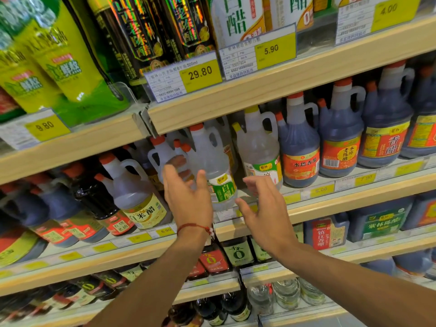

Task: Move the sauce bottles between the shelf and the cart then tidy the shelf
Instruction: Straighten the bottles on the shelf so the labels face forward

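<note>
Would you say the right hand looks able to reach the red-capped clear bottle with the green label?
Probably yes: the right hand is open just beside the red-capped clear bottle, with nothing between them.

Left hand [188, 199]: fingers spread, raised just left of a clear bottle; contact cannot be told through the blur.
Bracelet [193, 226]: red string on the left wrist.
Right hand [264, 215]: fingers spread, just right of the same bottle, apart from it.
Clear bottle [210, 156]: orange cap, green-and-white label, at the front edge of the shelf [330, 204].
Neighbours: yellow-capped clear bottle [259, 142], then dark bottles [299, 142] with orange labels, to the right.
</note>
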Motion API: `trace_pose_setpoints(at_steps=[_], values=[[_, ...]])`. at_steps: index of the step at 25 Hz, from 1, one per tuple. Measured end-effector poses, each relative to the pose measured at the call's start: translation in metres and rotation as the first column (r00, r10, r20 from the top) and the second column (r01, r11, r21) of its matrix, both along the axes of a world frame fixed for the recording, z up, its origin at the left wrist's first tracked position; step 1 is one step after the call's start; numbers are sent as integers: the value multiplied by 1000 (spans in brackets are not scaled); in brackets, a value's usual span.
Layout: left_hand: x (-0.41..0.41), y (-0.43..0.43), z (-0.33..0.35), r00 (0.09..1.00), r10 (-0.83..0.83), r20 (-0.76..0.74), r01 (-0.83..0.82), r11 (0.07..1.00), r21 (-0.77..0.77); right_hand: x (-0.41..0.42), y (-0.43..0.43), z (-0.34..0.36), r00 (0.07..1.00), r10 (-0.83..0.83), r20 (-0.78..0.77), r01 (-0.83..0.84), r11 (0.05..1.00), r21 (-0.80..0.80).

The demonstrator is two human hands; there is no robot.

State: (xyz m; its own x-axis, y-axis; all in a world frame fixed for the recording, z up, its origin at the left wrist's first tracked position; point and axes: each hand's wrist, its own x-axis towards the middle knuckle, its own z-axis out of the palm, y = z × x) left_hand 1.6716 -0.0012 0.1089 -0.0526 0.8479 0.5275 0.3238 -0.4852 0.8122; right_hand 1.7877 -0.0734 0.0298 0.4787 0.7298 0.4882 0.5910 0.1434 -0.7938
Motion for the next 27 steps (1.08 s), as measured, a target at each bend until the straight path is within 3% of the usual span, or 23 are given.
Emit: trace_pose_setpoints(at_steps=[4, 10, 18, 27], values=[[-2, 20, 3, 999, -23, -47, 17, 992, -127, -17, 21, 6, 998, 4, -69, -12, 994, -110], [-18, 43, 1, 979, -89, -183, 72, 993, -96, -38, 45, 2, 990, -140, -36, 133, 980, -149], [-6, 58, -2, 961, -260, -93, 246, 959, -141, -34, 43, -7, 940, -332, -73, 333, 943, -7], [1, 70, -10, 942, -326, 80, 336, 914, -228, -35, 43, -8, 934, -342, -102, 345, 939, 15]])
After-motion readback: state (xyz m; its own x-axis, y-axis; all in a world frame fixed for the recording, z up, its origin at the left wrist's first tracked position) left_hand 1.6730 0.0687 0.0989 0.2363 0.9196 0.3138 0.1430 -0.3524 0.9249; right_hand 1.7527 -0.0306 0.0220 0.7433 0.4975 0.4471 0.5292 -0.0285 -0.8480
